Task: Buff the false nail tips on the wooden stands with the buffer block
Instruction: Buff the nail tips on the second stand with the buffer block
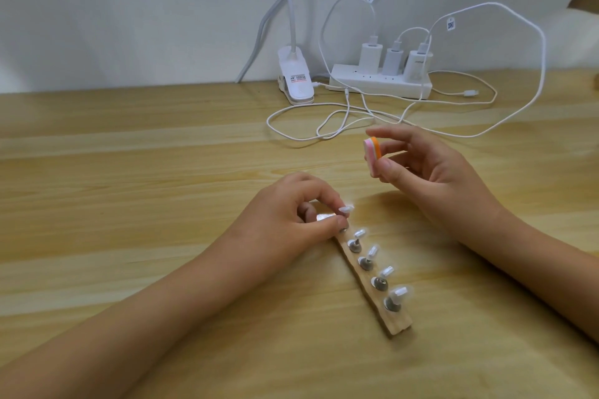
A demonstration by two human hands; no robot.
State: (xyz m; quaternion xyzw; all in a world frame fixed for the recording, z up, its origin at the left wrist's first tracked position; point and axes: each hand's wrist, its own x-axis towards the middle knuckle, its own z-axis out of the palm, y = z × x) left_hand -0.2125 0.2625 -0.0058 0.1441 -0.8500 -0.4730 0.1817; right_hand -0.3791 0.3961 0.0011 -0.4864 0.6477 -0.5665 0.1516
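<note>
Five false nail tips [373,250], clear, each on a small grey metal holder, set in a row along one wooden strip [398,327]. The strip lies flat on the surface [129,172], running diagonally from near right to far left.

Left hand [291,214]: fingers curled, thumb and forefinger pinching the far nail tip [443,209] at the far end of the strip. The forearm lies across the surface.

Right hand [421,168]: raised above the surface, beyond and to the right of the strip. Thumb below and fingertips above pinch one buffer block [371,155], the remaining fingers loosely bent.

Buffer block: small, layered pink, white and orange, held on edge in the air, well apart from the nail tips.

Power strip [379,84]: white, at the back edge of the surface against the wall [129,10], with three white chargers [370,53] plugged in side by side.

Cables [324,136]: white, several, looping from the chargers across the surface behind the hands; two carry small tags.

Clip lamp [296,81]: white, one, just left of the power strip, with its neck rising out of view.
</note>
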